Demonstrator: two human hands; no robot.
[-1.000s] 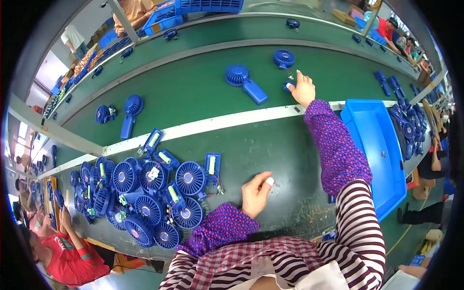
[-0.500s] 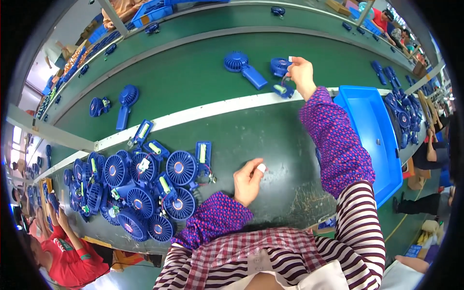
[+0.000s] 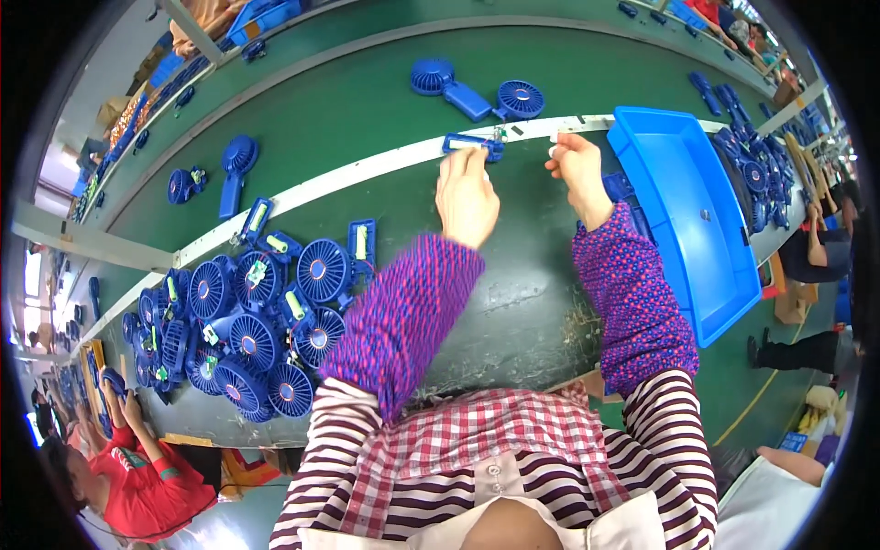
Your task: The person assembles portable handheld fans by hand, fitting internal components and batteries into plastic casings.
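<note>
My left hand (image 3: 466, 197) reaches forward, and its fingertips grip a blue fan handle shell (image 3: 472, 144) lying on the white strip (image 3: 367, 170) at the belt's edge. A round blue fan head (image 3: 520, 98) lies just beyond that shell on the green belt (image 3: 367, 92). My right hand (image 3: 577, 167) is to the right of the shell with its fingers curled, pinching what looks like a small white piece (image 3: 553, 137). Both sleeves are purple and dotted.
A heap of several blue fan heads and handle shells (image 3: 247, 316) lies at my left. A blue tray (image 3: 687, 211) stands at my right, with more blue parts (image 3: 756, 165) beyond it. Other fans (image 3: 445, 82) (image 3: 234, 170) ride the belt. A person in red (image 3: 137, 477) works at lower left.
My right hand has drawn back from the belt, bringing the fan toward the white strip. My left hand has moved up from the near bench to the handle shell.
</note>
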